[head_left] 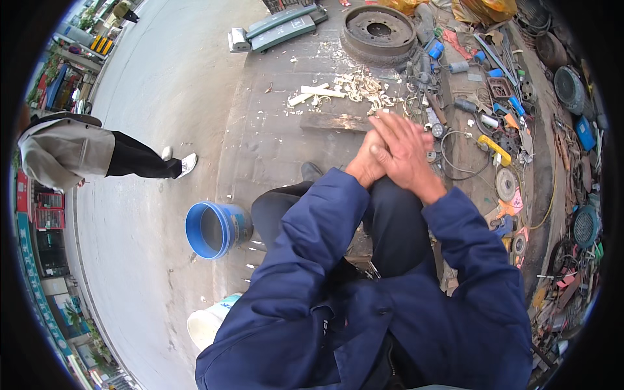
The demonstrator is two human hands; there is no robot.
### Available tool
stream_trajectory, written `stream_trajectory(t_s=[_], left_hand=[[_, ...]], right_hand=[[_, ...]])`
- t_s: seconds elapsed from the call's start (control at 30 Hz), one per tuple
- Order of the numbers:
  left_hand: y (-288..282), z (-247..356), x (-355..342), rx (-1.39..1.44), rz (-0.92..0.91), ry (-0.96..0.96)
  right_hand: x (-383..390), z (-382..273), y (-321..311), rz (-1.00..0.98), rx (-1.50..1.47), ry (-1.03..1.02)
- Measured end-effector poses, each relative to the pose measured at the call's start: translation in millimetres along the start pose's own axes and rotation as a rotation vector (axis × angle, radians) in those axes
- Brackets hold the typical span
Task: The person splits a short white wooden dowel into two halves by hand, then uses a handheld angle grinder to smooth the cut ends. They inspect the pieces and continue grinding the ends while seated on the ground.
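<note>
My right hand [411,159] lies across my left hand [365,161], the two pressed together above my knees. The fingers of the right hand are stretched out and somewhat apart, with its thumb over the left hand. Most of the left hand's fingers are covered, but blurred tips reach out past the far side of the right hand. I see no object in either hand. Just beyond them lies a worn wooden block [335,122]. Farther off are pale wood shavings [367,90] and a few whitish sticks [316,93].
A blue bucket [236,224] stands left of my knee, a white bucket [207,325] nearer me. Ahead are a rusty wheel rim [379,31] and grey-green metal boxes [284,32]. Tools and scrap, including a yellow-handled tool [495,149], crowd the right. A person [78,149] stands at left.
</note>
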State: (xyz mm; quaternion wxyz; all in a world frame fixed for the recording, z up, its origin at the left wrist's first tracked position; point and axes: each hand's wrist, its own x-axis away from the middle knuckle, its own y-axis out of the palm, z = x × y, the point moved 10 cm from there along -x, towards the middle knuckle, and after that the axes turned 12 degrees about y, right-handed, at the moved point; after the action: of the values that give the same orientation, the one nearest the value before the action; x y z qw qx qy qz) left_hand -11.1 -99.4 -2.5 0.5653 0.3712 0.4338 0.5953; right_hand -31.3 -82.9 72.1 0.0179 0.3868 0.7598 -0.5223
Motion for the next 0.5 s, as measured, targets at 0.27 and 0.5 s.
stream_trajectory(t_s=[0.27, 0.5], left_hand=[[44.3, 113.0, 107.0, -1.7, 0.135, 0.299], [40.8, 114.9, 148.8, -2.059, -0.231, 0.069]], right_hand=[[-88.5, 69.2, 71.5, -0.51, 0.059, 0.378], [-164.5, 133.3, 243.3, -0.671, 0.191, 0.436]])
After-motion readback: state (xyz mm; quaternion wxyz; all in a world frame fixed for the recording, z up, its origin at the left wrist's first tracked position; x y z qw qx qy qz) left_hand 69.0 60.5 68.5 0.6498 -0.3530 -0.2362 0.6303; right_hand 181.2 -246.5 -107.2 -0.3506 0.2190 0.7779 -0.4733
